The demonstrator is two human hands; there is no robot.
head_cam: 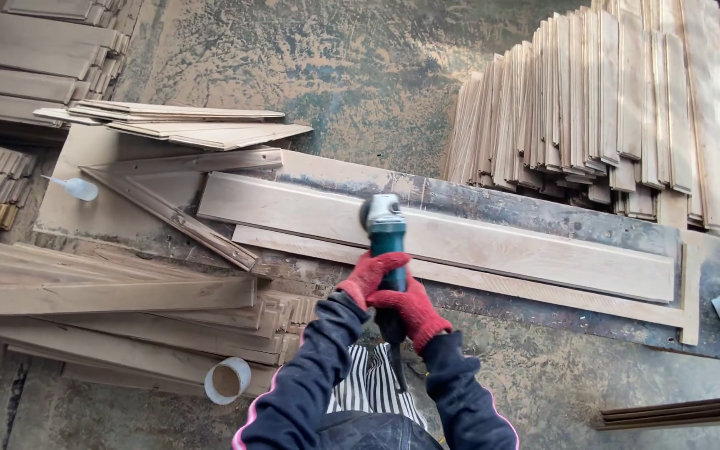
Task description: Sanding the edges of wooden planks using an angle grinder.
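Both my hands wear red gloves and grip the body of a teal angle grinder [386,225]. My left hand [370,276] wraps the upper part of the handle, and my right hand [415,312] holds it lower down, near the cord. The grinder's head rests on a long pale wooden plank [501,243] that lies across a dark workbench [543,212]. A thinner wooden strip [493,283] lies along the plank's near edge.
Planks stand stacked on end [618,100] at the back right. More boards are piled at the left [118,308] and top left [35,50]. A roll of tape [227,380], a wooden triangle frame [176,196] and a small plastic bottle [72,187] lie nearby.
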